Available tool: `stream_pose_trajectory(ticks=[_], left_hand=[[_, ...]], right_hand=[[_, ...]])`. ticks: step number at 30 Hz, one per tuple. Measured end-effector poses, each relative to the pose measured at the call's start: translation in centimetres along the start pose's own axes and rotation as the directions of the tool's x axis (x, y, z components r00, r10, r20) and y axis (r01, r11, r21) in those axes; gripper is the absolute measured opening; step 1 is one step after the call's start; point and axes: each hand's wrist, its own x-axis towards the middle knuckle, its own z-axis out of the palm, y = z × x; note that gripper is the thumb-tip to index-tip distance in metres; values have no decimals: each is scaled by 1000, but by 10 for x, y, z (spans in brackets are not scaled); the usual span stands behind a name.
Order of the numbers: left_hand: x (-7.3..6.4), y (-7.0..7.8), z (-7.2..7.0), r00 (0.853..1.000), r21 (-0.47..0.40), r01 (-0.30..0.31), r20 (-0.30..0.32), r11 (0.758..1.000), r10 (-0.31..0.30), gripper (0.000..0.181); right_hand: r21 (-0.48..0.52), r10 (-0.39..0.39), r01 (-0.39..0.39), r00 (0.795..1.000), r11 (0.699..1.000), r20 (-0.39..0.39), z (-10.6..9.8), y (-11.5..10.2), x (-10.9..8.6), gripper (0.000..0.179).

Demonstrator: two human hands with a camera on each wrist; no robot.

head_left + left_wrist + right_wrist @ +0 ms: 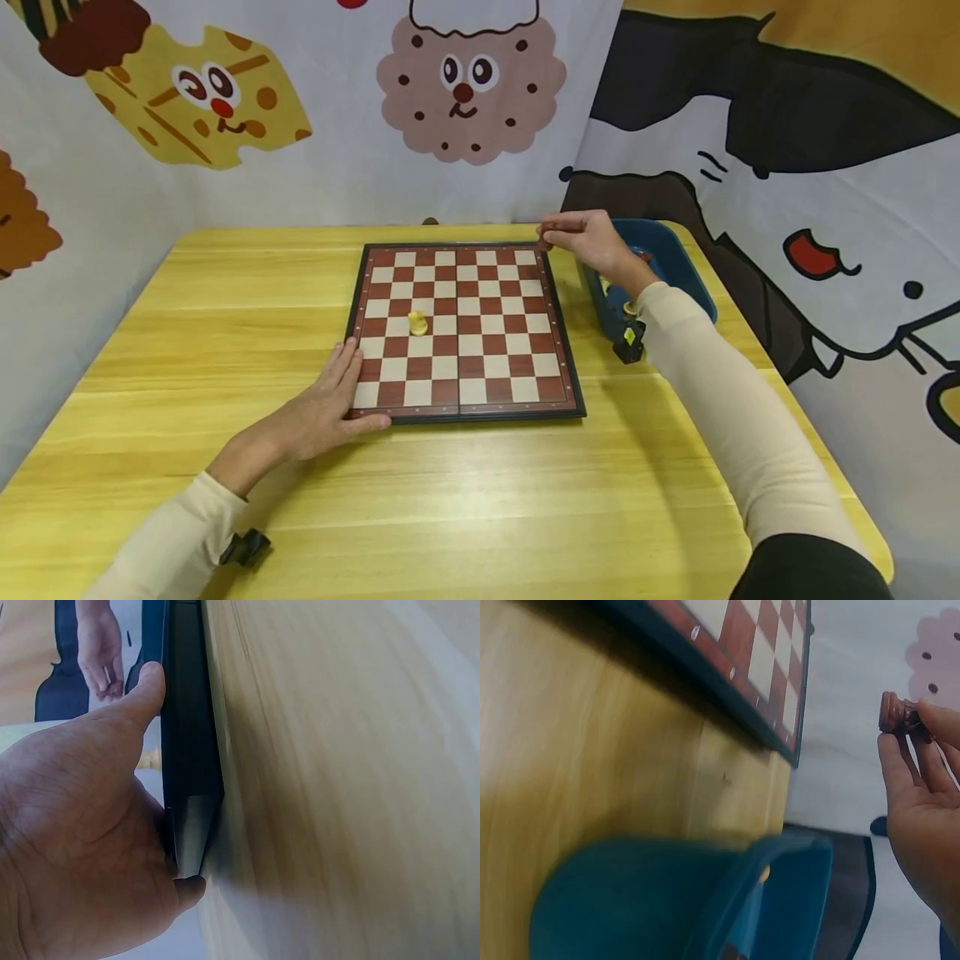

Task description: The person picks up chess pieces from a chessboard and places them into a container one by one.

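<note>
A folding chessboard [481, 343] with red-brown and cream squares lies open on the table. One cream chess piece, shaped like a knight [418, 324], stands on its left half. My left hand [318, 412] rests against the board's near left corner, fingers along the left side and thumb on the front edge. In the left wrist view the thumb [146, 694] lies straight against the dark board side. Over the far right corner, my right hand [596, 243] pinches a red-brown chess piece [890, 712] between thumb and fingertips; the piece's top is partly hidden by them.
A dark blue plastic bin [688, 275] stands right of the board, under my right forearm, with several chess pieces inside. The yellow wood-grain table [225, 333] runs back to a cartoon-printed cloth [337, 192] behind and at the right.
</note>
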Motion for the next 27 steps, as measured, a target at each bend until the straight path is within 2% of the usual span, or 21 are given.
stream_pose_trajectory(ticks=[6, 18, 23, 27], left_hand=[[2, 2, 0, 1000, 10, -7, -3, 1000, 7, 114], [2, 2, -1, 1000, 10, -3, -12, 1000, 3, 113], [1, 2, 0, 1000, 20, -5, -10, 1000, 5, 113], [0, 2, 1, 1000, 20, -1, -11, 1000, 2, 113]], right_hand=[[-15, 27, -27, 999, 1000, -27, -25, 11, -14, 33], [-8, 33, -34, 988, 999, -151, -77, 32, -34, 37], [-43, 62, -71, 980, 997, -189, -87, 42, -41, 33], [-70, 37, -52, 980, 996, -197, -85, 47, -41, 34]])
